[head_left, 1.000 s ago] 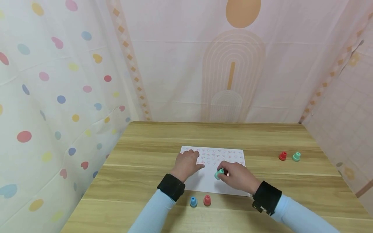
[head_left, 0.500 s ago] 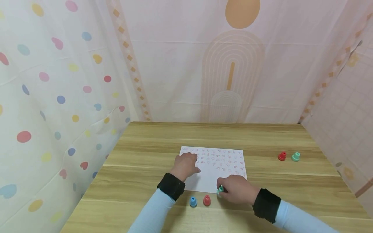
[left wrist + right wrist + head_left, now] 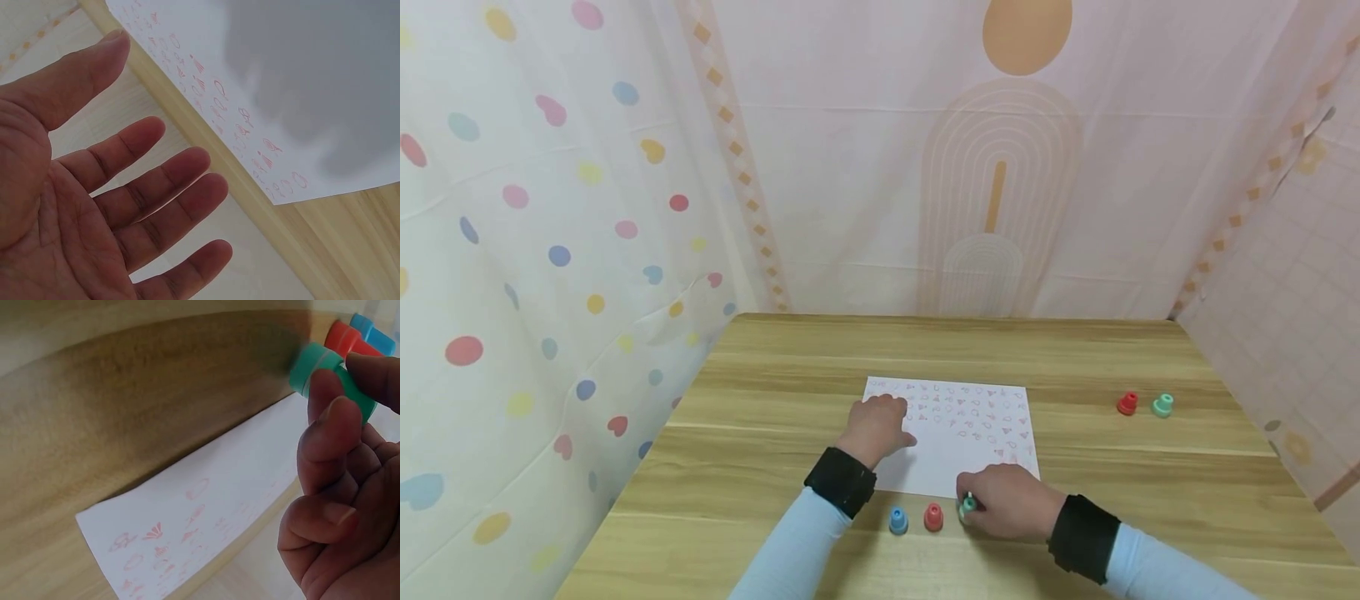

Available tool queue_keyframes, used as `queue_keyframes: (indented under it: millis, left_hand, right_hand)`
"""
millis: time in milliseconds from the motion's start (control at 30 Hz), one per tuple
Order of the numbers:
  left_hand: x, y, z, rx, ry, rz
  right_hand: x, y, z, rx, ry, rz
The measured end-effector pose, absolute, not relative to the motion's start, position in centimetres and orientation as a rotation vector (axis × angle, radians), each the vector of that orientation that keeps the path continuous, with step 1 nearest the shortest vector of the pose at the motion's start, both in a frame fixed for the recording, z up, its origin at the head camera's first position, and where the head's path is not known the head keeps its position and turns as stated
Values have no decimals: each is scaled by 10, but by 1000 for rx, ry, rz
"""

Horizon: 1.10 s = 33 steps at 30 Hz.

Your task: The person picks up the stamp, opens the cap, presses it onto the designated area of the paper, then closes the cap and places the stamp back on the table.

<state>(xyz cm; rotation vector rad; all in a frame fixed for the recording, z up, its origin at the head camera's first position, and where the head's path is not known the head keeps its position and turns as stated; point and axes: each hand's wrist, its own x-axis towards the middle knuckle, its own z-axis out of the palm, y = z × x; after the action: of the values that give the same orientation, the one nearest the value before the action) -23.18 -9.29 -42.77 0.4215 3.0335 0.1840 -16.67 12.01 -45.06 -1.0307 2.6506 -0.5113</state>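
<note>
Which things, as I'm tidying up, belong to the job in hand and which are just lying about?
In the job, it seems:
green piece, held by the right hand
marked sheet, under the left hand

Likely just lying about:
blue piece, near red piece: by the sheet's near edge
far red piece, far green piece: off to the right

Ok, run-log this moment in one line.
Right hand: pinches green stamp | left hand: over left side of paper | blue stamp, nearer red stamp: left of green stamp

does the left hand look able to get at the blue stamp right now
Probably yes: the left hand holds nothing, nothing covers the blue stamp, and the right hand is beyond the red stamp beside it.
</note>
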Motion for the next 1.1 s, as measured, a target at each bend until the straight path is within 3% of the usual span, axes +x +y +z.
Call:
queue_keyframes:
  millis: [533, 1100]
  left_hand:
    - [-231, -91, -429, 440, 3027, 180]
    - [-231, -92, -430, 422, 3029, 202]
  right_hand:
    - [-166, 123, -459, -969, 2647, -521]
    - [-174, 147, -436, -873, 2707, -591]
